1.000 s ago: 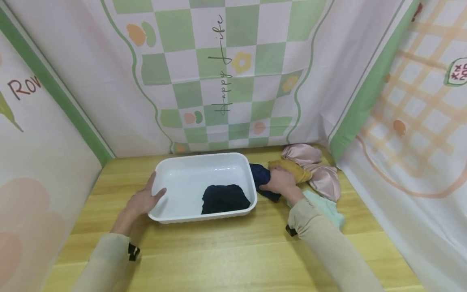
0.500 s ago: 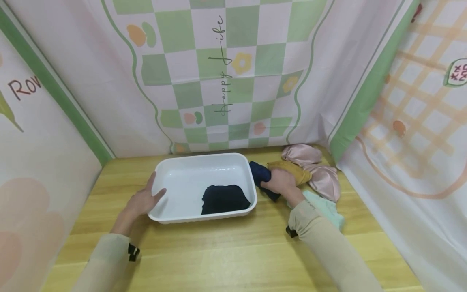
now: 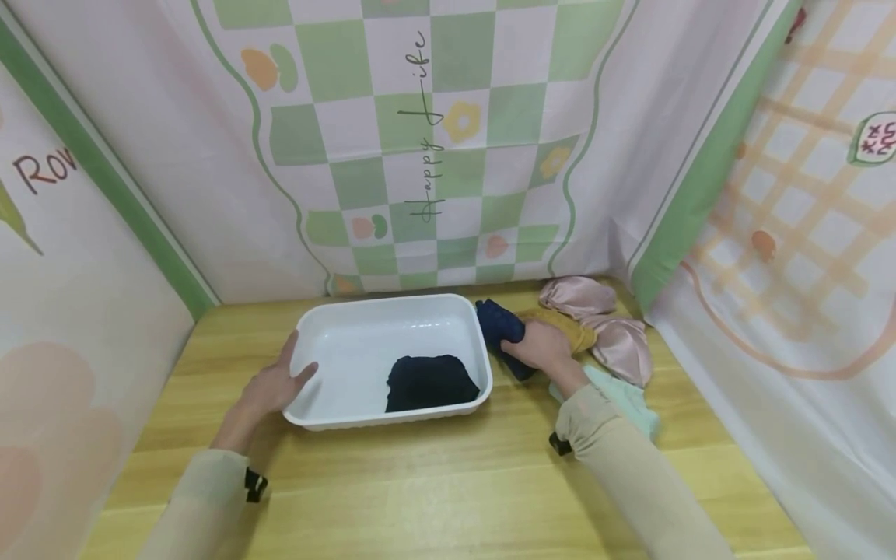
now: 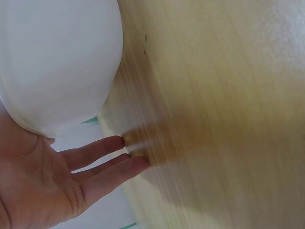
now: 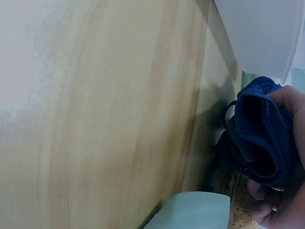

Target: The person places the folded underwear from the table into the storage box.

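While the navy cloth (image 3: pixel 498 320) is pinched between thumb and fingers by the right hand (image 3: pixel 546 347), just beside the white tray's (image 3: pixel 343 367) right end, the tray's left rim is straddled by the left hand (image 3: pixel 269 386): the thumb is laid over the edge and the other fingers are extended outside, presumably so that sliding is prevented. Whether cloth and tray are touching cannot be told. In the tray's near right corner, a black cloth (image 3: pixel 432 386) is laid flat, perhaps tucked there for tidiness. Mustard (image 3: pixel 579 334), pink (image 3: pixel 621 351) and mint cloths (image 3: pixel 628 400) are bunched around the right hand, seemingly for easy reach.
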{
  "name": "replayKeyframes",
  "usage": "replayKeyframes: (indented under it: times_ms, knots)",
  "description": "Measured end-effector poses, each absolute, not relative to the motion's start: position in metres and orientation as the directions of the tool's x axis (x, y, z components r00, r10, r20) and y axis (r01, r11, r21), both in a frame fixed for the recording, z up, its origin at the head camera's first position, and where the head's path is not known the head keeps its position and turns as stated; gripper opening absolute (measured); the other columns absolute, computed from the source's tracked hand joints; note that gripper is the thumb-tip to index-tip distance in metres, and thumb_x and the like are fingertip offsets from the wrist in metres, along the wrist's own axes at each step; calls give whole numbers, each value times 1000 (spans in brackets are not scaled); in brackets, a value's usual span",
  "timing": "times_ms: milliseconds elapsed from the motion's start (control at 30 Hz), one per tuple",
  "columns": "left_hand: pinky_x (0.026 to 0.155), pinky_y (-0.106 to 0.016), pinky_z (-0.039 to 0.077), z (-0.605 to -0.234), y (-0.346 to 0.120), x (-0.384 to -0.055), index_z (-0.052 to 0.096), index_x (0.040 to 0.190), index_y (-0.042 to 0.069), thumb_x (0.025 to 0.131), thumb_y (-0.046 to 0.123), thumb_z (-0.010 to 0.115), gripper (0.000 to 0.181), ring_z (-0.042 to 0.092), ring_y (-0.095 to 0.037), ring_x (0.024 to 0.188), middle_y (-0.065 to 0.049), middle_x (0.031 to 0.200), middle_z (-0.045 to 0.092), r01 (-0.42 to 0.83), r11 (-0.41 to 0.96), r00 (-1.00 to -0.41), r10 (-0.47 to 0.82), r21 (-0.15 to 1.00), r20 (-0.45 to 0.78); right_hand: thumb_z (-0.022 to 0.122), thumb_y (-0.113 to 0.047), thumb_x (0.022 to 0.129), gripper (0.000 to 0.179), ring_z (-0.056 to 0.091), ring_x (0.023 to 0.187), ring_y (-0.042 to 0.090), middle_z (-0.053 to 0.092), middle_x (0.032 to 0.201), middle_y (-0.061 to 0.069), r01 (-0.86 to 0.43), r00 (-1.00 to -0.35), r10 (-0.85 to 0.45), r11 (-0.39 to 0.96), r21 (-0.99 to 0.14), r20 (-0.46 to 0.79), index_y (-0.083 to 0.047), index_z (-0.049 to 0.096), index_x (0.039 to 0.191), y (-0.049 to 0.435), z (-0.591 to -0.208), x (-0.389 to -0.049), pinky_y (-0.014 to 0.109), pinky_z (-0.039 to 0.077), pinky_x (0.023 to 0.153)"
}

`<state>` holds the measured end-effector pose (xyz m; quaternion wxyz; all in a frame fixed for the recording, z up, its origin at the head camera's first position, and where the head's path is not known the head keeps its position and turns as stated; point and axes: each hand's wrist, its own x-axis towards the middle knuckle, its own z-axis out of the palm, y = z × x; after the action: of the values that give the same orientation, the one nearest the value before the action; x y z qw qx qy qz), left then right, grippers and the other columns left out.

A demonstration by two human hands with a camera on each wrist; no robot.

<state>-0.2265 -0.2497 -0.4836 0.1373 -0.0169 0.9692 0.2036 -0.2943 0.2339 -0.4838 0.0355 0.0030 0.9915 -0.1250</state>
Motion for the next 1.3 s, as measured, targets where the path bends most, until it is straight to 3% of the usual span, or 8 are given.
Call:
replayKeyframes:
  times_ms: [367, 533, 767, 1000, 1300]
  knots:
    - [89, -59, 51, -485, -250, -227, -21, 158, 14, 102, 63, 31, 91, 62, -52, 109, -39, 145, 43, -86, 918, -962, 24, 386, -271, 61, -66, 83, 71, 68, 101, 38, 71, 115, 17, 8, -1000, 3, 962, -274, -20, -8, 64, 125, 239, -474, -294, 52, 54, 82]
    - [90, -59, 51, -486, -250, -227, -20, 158, 15, 102, 63, 31, 91, 62, -51, 109, -39, 144, 44, -84, 920, -964, 23, 384, -265, 61, -65, 83, 67, 69, 93, 37, 73, 106, 17, -6, -1000, -4, 961, -278, 7, -6, 66, 114, 241, -466, -292, 51, 54, 77]
    - [79, -53, 53, -486, -252, -227, -22, 157, 15, 101, 65, 31, 92, 67, -42, 94, -40, 139, 49, -76, 922, -963, 30, 379, -266, 61, -64, 83, 65, 68, 91, 36, 72, 103, 17, -24, -999, -16, 959, -281, 30, -4, 66, 108, 241, -454, -291, 50, 54, 72]
    - [82, -54, 53, -489, -252, -228, -22, 157, 15, 101, 65, 31, 91, 67, -43, 98, -39, 141, 47, -74, 921, -963, 32, 382, -266, 64, -62, 83, 60, 68, 88, 34, 72, 99, 17, -46, -997, -22, 947, -317, 79, -5, 67, 103, 240, -446, -291, 49, 55, 72]
    - [83, -55, 53, -487, -252, -228, -22, 157, 15, 101, 64, 30, 91, 66, -46, 99, -39, 143, 45, -71, 923, -964, 34, 377, -264, 61, -61, 86, 61, 68, 96, 37, 73, 110, 17, -87, -994, -60, 938, -335, 91, -8, 66, 116, 229, -426, -286, 52, 54, 83]
